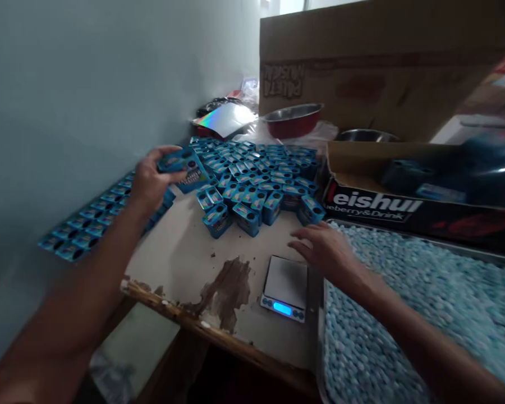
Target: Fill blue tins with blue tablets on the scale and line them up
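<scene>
My left hand (149, 177) is closed around a small blue box (189, 168) with printed lettering, raised beside the left edge of a large cluster of similar blue boxes (252, 174). Many in the cluster show a dark round spot on top. My right hand (320, 241) reaches over the right side of the table, its fingers apart and nothing visible between them. Just beyond its fingertips stands one blue box (310, 210). A digital scale (286, 278) with a lit blue display lies below and left of that hand, its plate bare.
Rows of blue boxes (96, 219) line the wall on the left. At right, a tray (322, 336) holds pale blue pellets. Behind it sits a black printed carton (370, 205). A red metal bowl (294, 122) and a big cardboard box (362, 73) stand at the back.
</scene>
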`<state>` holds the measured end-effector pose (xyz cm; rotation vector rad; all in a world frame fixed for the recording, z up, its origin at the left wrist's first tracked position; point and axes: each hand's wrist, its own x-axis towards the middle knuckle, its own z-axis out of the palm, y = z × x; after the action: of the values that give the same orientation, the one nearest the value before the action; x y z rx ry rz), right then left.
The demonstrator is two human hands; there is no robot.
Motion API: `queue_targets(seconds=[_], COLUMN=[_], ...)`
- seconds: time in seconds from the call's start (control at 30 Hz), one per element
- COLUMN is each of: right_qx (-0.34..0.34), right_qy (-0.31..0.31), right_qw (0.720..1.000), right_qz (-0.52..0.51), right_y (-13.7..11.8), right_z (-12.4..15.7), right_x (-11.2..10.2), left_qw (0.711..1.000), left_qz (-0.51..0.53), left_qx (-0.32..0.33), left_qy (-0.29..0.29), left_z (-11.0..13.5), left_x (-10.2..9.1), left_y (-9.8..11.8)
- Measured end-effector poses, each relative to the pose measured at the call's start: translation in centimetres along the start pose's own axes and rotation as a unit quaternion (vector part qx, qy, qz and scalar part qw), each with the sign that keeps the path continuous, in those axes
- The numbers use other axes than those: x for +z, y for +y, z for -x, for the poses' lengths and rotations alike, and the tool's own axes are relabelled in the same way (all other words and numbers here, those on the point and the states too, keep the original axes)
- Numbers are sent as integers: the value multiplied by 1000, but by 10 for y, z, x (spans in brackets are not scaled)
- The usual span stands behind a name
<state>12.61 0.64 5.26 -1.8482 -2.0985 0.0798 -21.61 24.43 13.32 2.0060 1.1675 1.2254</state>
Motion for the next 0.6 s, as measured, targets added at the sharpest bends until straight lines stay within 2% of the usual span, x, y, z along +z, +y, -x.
queue_targets(seconds=[0.1,0.17,0.23,0.43,0.5,0.6], right_qx=[-37,-37,-28,-5,8,27], right_qy=[11,-2,-16,-44,-48,-37], right_qw=[999,995,991,989,993,999], right_qz=[24,88,130,139,108,4], right_y=[-38,-60,-73,-78,-73,-60], right_z=[-68,-95,-108,-108,-106,-94], right_x=[26,38,45,53,52,41], left_qw=[998,995,990,967,957,941], left_qz=[-53,-83,-108,-164,-191,-239], left_qx=[-29,-43,-54,-78,-88,-100], left_qy=[-9,-34,-66,-176,-201,-218], left_z=[-69,-98,-114,-123,-121,-112], left_x=[-32,-43,-49,-64,-70,-71], left_y=[-35,-56,-77,-132,-145,-159])
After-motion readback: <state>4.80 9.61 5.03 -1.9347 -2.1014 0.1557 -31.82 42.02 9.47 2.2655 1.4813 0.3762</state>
